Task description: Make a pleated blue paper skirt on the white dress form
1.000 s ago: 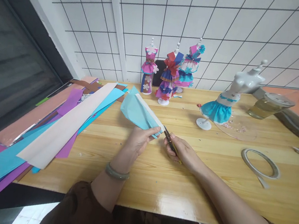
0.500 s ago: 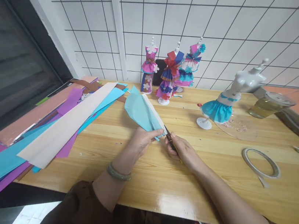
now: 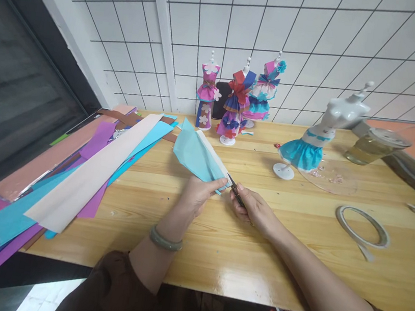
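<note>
Light-blue, thin, paper-like sheet (image 3: 194, 156) with a white strip (image 3: 213, 151) along its right side: from where I stand, the head view shows it over the middle of the pale, wood-grained tabletop (image 3: 272, 267), between the far and near edges. Its long axis slants from the far left down toward the near right, ending at the fingers. The left hand (image 3: 202, 191) is the nearer one, pinching that near end with the thumb on top. The right hand (image 3: 249, 207) is wrapped around dark-bladed scissors (image 3: 237, 193) that point up and leftward, the tips right at the strip's near end and just beside the left thumb. Strip and blades meet at an angle; whether any material sits between the blades, I can't tell.
</note>
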A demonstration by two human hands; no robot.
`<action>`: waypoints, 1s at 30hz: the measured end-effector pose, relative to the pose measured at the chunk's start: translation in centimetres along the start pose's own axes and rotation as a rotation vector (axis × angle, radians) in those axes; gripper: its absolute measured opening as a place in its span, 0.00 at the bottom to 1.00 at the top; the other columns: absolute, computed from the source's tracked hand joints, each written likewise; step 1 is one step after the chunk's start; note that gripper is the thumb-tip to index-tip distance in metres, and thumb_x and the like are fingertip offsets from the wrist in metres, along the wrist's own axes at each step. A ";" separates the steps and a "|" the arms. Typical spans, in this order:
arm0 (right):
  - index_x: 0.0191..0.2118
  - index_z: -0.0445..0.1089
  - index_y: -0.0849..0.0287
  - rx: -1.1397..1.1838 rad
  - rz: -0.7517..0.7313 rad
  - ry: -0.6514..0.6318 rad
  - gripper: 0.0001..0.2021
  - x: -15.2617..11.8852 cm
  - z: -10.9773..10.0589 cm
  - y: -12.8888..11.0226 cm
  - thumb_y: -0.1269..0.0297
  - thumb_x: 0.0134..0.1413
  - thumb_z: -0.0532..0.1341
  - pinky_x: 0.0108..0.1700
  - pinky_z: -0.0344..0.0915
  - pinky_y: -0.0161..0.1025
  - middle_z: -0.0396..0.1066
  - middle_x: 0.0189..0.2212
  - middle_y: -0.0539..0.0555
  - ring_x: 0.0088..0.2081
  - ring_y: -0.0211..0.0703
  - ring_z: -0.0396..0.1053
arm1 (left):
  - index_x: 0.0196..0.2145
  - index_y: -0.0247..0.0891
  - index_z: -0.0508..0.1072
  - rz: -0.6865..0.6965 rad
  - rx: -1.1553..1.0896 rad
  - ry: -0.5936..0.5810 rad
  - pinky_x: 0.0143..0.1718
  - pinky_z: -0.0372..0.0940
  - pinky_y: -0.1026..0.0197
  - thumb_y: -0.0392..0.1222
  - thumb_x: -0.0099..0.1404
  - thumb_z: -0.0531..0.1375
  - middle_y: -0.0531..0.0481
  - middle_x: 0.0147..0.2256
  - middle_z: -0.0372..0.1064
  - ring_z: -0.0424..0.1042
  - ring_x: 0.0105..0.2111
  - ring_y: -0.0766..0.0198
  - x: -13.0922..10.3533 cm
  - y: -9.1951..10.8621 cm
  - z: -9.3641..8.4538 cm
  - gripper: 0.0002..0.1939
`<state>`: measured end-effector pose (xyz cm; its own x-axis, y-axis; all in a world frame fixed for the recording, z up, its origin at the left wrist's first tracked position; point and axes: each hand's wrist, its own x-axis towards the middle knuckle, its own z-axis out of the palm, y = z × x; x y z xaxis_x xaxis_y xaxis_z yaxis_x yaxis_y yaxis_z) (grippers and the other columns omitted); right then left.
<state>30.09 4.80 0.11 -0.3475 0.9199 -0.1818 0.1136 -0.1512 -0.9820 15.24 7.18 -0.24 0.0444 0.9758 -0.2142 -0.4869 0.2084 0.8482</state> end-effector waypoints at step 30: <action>0.30 0.59 0.57 -0.042 -0.002 0.018 0.22 0.0 -0.2 0.1 0.41 0.56 0.49 0.17 0.42 0.32 0.46 0.14 0.42 0.16 0.31 0.43 | 0.27 0.33 0.73 0.035 0.034 0.020 0.30 0.65 0.61 0.36 0.39 0.71 0.49 0.27 0.72 0.70 0.28 0.64 0.1 0.0 0.1 0.16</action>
<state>30.27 4.89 0.00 -0.3307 0.9267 -0.1785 0.1525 -0.1342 -0.9791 15.35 7.30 -0.25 0.0104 0.9810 -0.1936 -0.4579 0.1768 0.8712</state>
